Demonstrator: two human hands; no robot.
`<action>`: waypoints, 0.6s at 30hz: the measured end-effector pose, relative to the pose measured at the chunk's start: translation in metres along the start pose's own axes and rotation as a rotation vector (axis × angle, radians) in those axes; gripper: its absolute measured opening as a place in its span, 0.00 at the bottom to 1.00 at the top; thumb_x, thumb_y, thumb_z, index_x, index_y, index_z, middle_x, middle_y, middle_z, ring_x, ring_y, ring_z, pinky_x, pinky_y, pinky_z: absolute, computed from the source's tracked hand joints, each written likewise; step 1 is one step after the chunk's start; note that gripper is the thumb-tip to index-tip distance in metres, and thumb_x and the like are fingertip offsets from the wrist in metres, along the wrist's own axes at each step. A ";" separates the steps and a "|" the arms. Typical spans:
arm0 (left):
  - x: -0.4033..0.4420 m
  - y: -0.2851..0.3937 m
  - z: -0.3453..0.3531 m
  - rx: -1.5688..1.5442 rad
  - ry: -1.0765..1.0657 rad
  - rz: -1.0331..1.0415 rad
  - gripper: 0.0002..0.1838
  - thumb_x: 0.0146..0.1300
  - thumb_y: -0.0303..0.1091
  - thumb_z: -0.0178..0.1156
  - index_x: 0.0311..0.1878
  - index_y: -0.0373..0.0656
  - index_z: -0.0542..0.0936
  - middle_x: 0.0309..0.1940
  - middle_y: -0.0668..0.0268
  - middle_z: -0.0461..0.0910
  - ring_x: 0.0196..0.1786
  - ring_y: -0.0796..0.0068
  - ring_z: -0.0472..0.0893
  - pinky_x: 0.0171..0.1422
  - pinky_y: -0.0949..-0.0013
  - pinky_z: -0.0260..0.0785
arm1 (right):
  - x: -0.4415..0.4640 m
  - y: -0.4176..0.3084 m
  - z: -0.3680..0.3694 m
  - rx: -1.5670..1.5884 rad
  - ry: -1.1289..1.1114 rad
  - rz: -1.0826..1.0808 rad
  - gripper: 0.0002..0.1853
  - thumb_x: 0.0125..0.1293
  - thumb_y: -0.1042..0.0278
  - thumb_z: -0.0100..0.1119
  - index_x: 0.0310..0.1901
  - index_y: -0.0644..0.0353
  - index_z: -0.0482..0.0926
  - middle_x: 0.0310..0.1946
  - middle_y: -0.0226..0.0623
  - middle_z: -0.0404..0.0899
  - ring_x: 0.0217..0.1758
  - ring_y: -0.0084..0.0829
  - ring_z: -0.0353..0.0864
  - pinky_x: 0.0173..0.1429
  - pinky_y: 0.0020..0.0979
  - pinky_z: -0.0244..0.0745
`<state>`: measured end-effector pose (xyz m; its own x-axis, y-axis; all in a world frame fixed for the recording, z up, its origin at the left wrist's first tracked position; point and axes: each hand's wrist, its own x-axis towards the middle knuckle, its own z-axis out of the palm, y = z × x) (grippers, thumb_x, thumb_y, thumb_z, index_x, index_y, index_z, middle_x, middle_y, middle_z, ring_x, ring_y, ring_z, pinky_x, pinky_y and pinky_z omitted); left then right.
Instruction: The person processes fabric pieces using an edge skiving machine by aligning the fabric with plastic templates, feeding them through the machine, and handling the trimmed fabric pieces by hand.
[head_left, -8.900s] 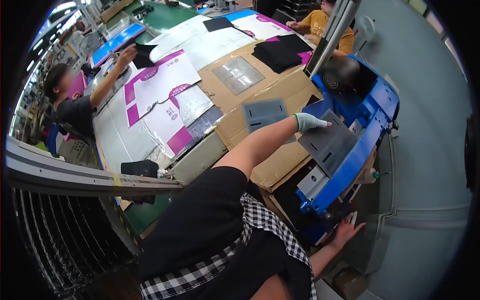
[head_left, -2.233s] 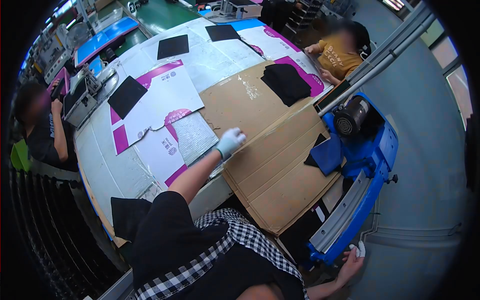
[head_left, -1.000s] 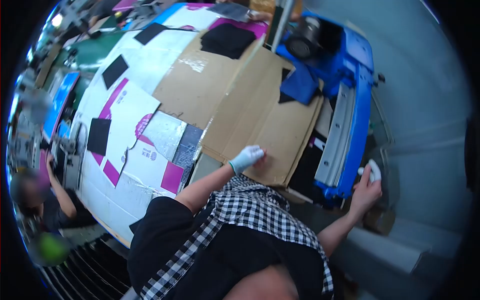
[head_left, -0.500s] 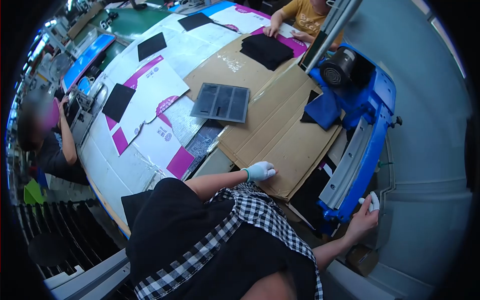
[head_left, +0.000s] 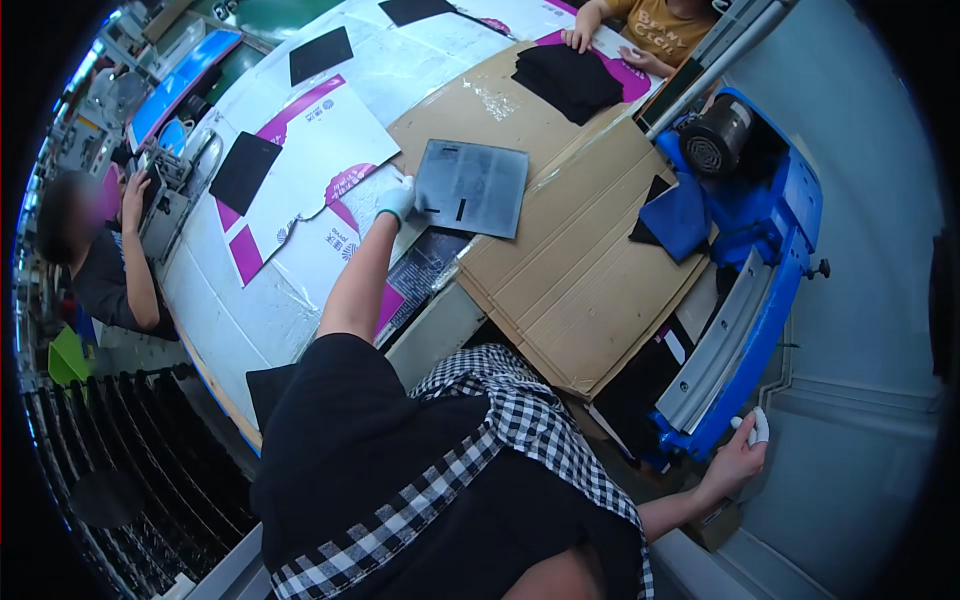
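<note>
My left hand [head_left: 396,199], in a white glove with a green cuff, is at the left edge of a dark grey flat plate [head_left: 472,188] with black slots. Its fingers look closed on that edge, though the fingertips are partly hidden. The plate lies partly over brown cardboard [head_left: 580,270]. At the lower right, my right hand [head_left: 738,458] is held in the air beside the lower end of a blue machine [head_left: 800,190]. White coverings show on some of its fingers, which are loosely bent and apart, with nothing visible between them.
Black sheets [head_left: 245,172] lie on white-and-purple printed cardboard [head_left: 330,130]. A blue piece [head_left: 676,218] lies by the machine. Across the table, a person in a yellow shirt [head_left: 665,30] has a hand at a black stack [head_left: 568,84]. Another person [head_left: 110,270] works at the left.
My left hand has moved from the near cardboard edge, forward and left, to the grey plate. My right hand stays beside the machine. The whole view has shifted slightly.
</note>
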<state>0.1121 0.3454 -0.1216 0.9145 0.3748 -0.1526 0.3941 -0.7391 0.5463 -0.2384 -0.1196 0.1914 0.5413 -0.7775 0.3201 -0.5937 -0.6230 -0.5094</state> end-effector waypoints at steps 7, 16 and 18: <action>0.002 -0.002 -0.021 -0.592 -0.295 -0.397 0.32 0.57 0.62 0.51 0.40 0.35 0.77 0.29 0.59 0.75 0.27 0.66 0.74 0.32 0.65 0.68 | 0.000 -0.001 0.000 0.054 0.003 0.049 0.18 0.65 0.58 0.53 0.48 0.63 0.77 0.28 0.38 0.81 0.17 0.18 0.67 0.18 0.22 0.60; 0.013 0.032 -0.042 -1.087 -0.813 -0.111 0.14 0.60 0.36 0.59 0.41 0.33 0.75 0.36 0.59 0.79 0.34 0.71 0.79 0.42 0.69 0.74 | 0.008 0.022 -0.010 0.639 -0.076 0.009 0.17 0.67 0.65 0.50 0.52 0.67 0.73 0.32 0.32 0.78 0.27 0.14 0.66 0.29 0.16 0.60; 0.045 0.027 -0.029 -0.908 -0.692 0.090 0.16 0.59 0.35 0.58 0.44 0.30 0.75 0.34 0.60 0.78 0.32 0.73 0.78 0.39 0.72 0.72 | 0.014 0.021 -0.026 0.895 -0.176 0.046 0.18 0.67 0.64 0.50 0.53 0.67 0.72 0.31 0.29 0.75 0.26 0.12 0.63 0.28 0.15 0.56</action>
<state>0.1609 0.3583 -0.0896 0.9016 -0.2550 -0.3495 0.3697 0.0347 0.9285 -0.2590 -0.1455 0.2057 0.6552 -0.7298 0.1951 0.0267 -0.2357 -0.9715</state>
